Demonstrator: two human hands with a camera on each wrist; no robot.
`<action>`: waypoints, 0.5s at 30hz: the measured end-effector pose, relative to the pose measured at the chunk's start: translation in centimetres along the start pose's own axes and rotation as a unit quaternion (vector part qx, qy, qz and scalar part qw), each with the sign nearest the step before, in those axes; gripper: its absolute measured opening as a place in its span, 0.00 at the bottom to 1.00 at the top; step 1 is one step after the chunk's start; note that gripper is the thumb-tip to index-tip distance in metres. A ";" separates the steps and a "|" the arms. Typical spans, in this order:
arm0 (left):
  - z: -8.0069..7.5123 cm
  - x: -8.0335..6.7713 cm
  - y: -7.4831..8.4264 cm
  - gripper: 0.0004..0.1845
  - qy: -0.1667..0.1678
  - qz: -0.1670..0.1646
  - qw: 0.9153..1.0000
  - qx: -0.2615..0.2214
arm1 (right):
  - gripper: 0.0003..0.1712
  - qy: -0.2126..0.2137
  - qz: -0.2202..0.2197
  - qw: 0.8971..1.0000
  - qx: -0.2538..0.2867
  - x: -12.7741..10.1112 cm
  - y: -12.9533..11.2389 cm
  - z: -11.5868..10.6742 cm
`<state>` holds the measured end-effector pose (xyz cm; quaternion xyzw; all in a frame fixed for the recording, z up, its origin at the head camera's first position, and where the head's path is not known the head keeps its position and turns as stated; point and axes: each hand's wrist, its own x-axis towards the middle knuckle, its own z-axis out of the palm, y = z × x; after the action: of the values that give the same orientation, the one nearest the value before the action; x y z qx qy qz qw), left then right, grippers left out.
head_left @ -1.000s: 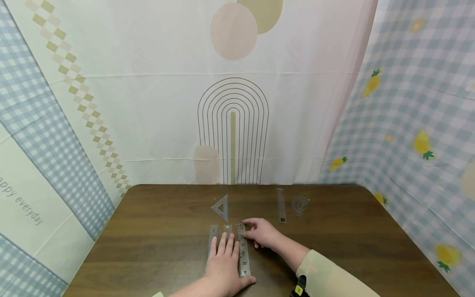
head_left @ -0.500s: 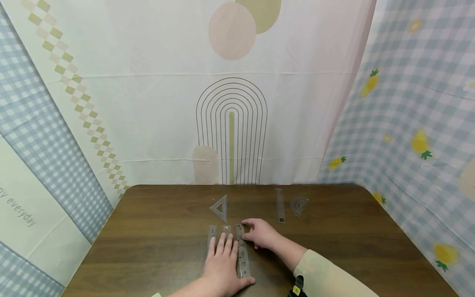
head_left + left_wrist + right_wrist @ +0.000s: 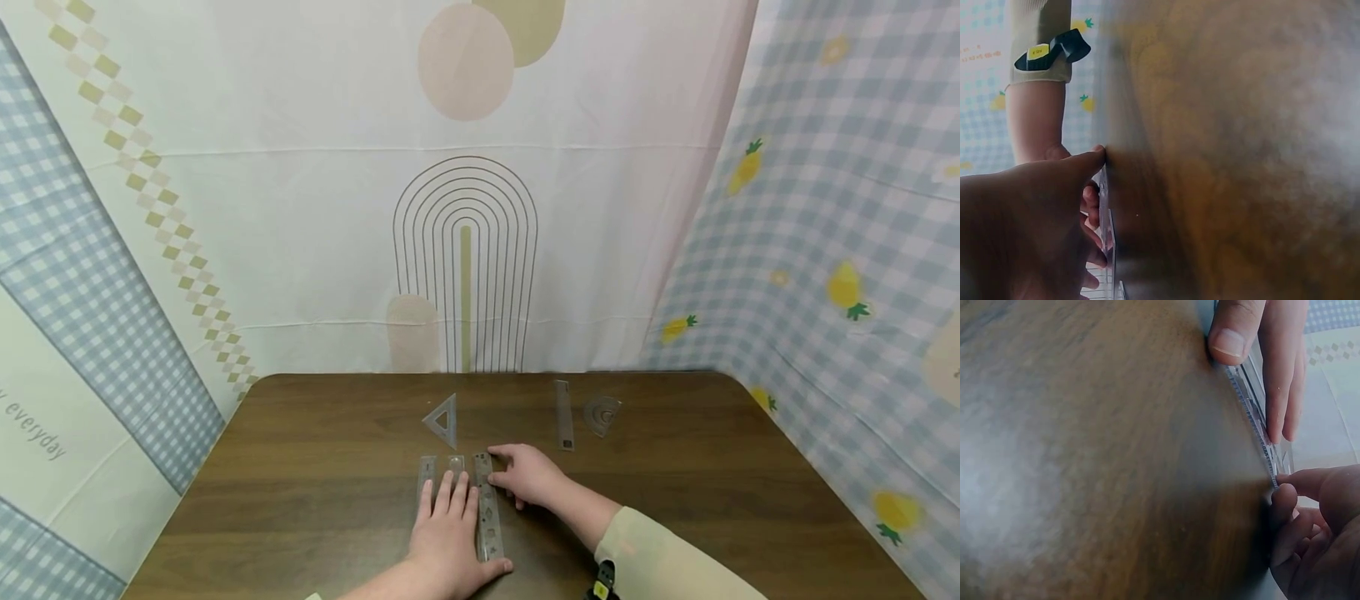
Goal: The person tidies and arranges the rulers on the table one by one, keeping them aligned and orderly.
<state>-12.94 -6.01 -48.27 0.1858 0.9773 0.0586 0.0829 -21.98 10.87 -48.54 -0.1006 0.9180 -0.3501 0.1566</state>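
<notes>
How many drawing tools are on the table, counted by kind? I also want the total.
Straight rulers: 4, three under the hands and one apart
Triangle set squares: 1
Protractors: 1
Total: 6

triangle [image 3: 442,419], far ruler [image 3: 563,414], protractor [image 3: 602,414]

Left hand [image 3: 448,533]: palm down, fingers straight, close together, pointing away from body, thumb stretched to right. Right hand [image 3: 531,475]: just right of left, palm down, fingers curled, fingertips [image 3: 1287,480] directed left. Right forearm in pale sleeve, angled from lower right.
</notes>
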 end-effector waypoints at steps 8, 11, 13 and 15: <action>0.0 0.0 -0.1 0.60 0.001 0.004 1.000 0.005 | 0.31 -0.011 0.005 1.000 0.007 -0.6 -0.1 -0.1; 0.1 0.0 0.0 0.59 0.005 0.005 1.000 0.004 | 0.32 -0.011 0.009 1.000 0.004 -0.8 -0.2 -0.1; 0.1 0.0 0.0 0.59 0.005 0.006 1.000 0.004 | 0.32 -0.011 0.011 1.000 0.005 -0.9 -0.2 -0.1; 0.2 0.1 0.0 0.59 0.006 0.006 1.000 0.005 | 0.32 -0.009 0.013 1.000 0.006 -0.9 -0.2 -0.1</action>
<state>-12.96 -5.98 -48.43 0.1920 0.9769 0.0553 0.0762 -21.13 11.08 -48.14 -0.0911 0.9154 -0.3530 0.1705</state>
